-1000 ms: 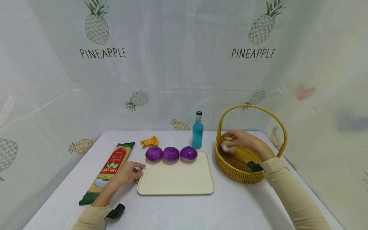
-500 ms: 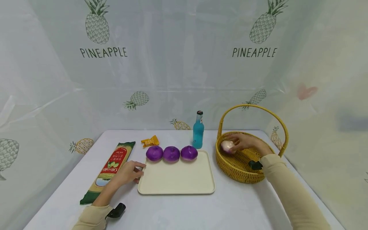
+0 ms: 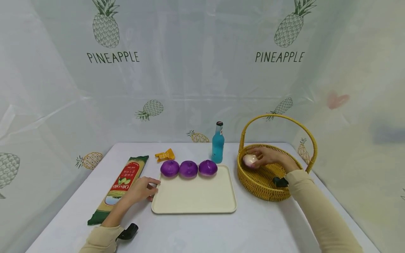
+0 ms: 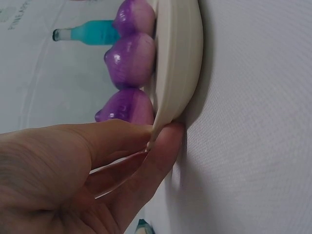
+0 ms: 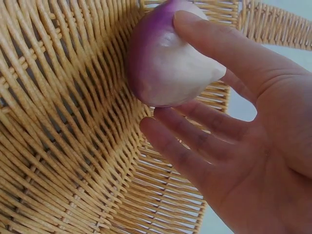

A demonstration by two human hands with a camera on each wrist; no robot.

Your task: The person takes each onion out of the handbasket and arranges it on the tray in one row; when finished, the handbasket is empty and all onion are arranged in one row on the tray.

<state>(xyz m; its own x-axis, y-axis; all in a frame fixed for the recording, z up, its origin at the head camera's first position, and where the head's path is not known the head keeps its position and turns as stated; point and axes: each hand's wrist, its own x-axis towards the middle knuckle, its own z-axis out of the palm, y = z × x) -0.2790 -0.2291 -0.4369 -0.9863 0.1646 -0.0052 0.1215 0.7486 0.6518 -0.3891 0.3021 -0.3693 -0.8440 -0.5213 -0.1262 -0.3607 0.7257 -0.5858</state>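
At the left end of the cream tray point(image 3: 196, 196), my left hand point(image 3: 140, 190) pinches the rim between thumb and fingers; the left wrist view shows the rim point(image 4: 168, 92) in that grip. Three purple onions point(image 3: 188, 169) sit in a row along the tray's far side. My right hand point(image 3: 269, 156) reaches into the yellow wicker basket point(image 3: 262, 191) and holds a purple-and-white onion point(image 3: 249, 160) by its left inner wall. In the right wrist view the thumb lies on this onion point(image 5: 168, 61), with fingers around its other side and the pale tip towards the palm.
Behind the tray stands a blue bottle point(image 3: 217, 144). An orange wrapped packet point(image 3: 165, 155) lies at the back left. Beside my left forearm is a long green-and-red Olivoilà packet point(image 3: 121, 186). The basket's tall handle point(image 3: 280, 115) arches over my right hand.
Within the basket, my right hand has shifted slightly right and its grip on the onion has changed, so more of the onion's white side shows. My left hand stays at the tray rim.
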